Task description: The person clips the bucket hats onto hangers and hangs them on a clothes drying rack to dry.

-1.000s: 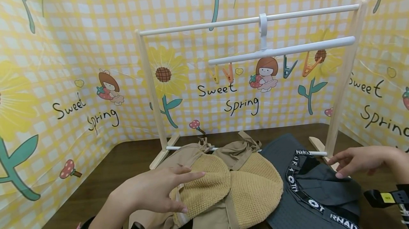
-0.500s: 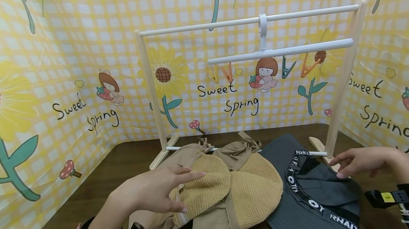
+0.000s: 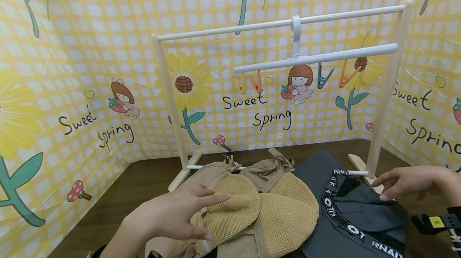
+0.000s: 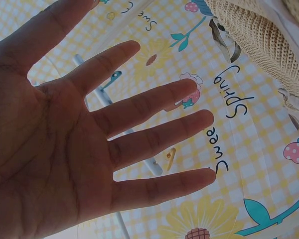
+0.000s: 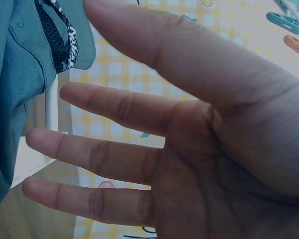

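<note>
Two hats lie side by side in the head view. One is a tan sun hat [image 3: 288,214] with woven yellowish panels and fabric ties; the other, to its right, is a dark grey hat [image 3: 374,210] with a black-and-white lettered band. My left hand [image 3: 173,214] hovers over the tan hat's left side, and the left wrist view shows its fingers spread with nothing in the palm. Beside the grey hat's right edge is my right hand [image 3: 410,182], its fingers extended and the palm bare in the right wrist view. Whether its fingertips touch the hat cannot be told.
Behind the hats stands a wooden rack [image 3: 387,90] with a white top rod. A white hanger [image 3: 317,60] hangs from it, carrying several coloured clips [image 3: 324,76]. Yellow checked cloth [image 3: 144,70] walls the dark wooden table [image 3: 108,198] at the back and sides.
The hanger and its clips have shifted very slightly left. Both hands and both hats stay practically where they were.
</note>
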Action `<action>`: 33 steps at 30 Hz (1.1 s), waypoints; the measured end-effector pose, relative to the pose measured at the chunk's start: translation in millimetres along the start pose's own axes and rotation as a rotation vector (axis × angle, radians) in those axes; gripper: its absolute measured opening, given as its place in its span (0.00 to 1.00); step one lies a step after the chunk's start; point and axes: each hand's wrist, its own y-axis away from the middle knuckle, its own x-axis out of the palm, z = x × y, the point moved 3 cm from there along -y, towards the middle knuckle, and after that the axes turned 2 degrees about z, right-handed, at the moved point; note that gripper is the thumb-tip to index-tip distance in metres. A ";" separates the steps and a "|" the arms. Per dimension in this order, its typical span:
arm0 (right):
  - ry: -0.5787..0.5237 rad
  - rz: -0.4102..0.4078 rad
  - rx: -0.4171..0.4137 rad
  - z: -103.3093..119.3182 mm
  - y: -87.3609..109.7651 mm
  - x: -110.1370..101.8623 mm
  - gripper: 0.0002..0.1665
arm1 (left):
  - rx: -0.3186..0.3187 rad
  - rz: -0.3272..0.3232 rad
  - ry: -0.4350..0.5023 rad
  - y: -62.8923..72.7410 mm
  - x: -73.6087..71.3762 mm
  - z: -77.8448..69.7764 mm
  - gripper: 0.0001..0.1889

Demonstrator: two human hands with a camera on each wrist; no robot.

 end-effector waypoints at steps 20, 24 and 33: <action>-0.042 0.017 0.010 -6.8 -1.2 -1.5 0.35 | 0.013 -0.006 -0.013 0.0 0.7 1.1 0.39; -0.048 0.017 0.009 -10.4 -3.3 -2.0 0.35 | 0.009 0.004 -0.002 -0.3 1.0 1.5 0.39; -0.076 0.006 0.028 -15.5 -5.3 -1.2 0.35 | 0.014 -0.010 -0.015 -0.7 1.3 0.9 0.38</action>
